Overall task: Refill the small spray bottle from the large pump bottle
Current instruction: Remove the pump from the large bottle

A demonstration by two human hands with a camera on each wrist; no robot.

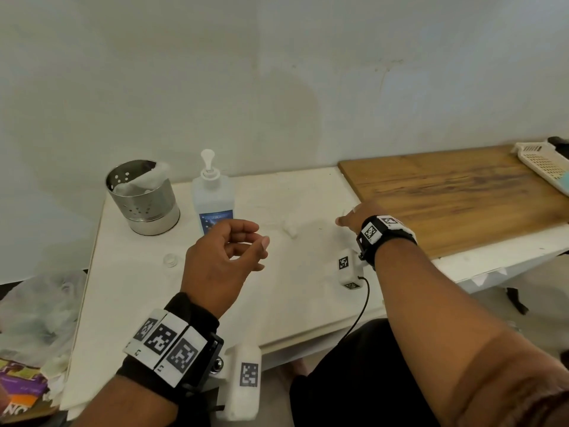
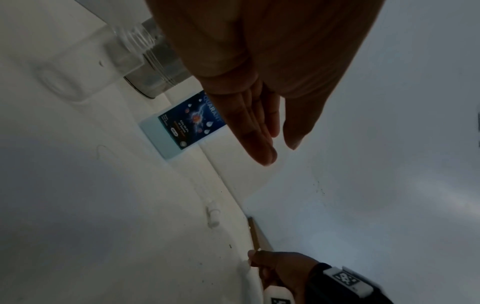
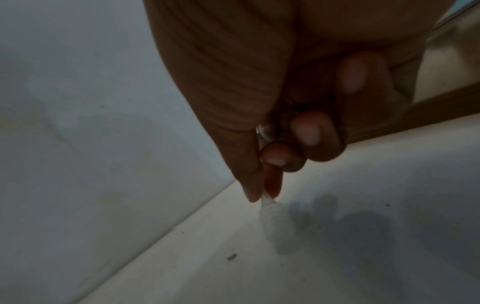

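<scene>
The large pump bottle [image 1: 212, 195] stands upright at the back of the white table [image 1: 292, 291], its blue label [image 2: 187, 121] facing me. The small clear spray bottle [image 1: 170, 259] stands open-necked near the left edge, also seen as the small bottle [image 2: 78, 67]. Its white spray head with thin tube [image 1: 289, 230] lies loose mid-table, the same spray head [image 2: 213, 215]. My left hand [image 1: 261, 251] hovers before the pump bottle, fingers loosely curled, empty. My right hand [image 1: 345, 218] reaches to the table; its thumb and forefinger [image 3: 262, 195] pinch a small white piece [image 3: 270, 207] I cannot identify.
A perforated steel cup [image 1: 143, 198] with tissue stands left of the pump bottle. A wooden board [image 1: 446, 192] lies on the table's right part, with a white slotted basket [image 1: 545, 161] at its far corner. A plastic bag [image 1: 37, 309] sits off the left edge.
</scene>
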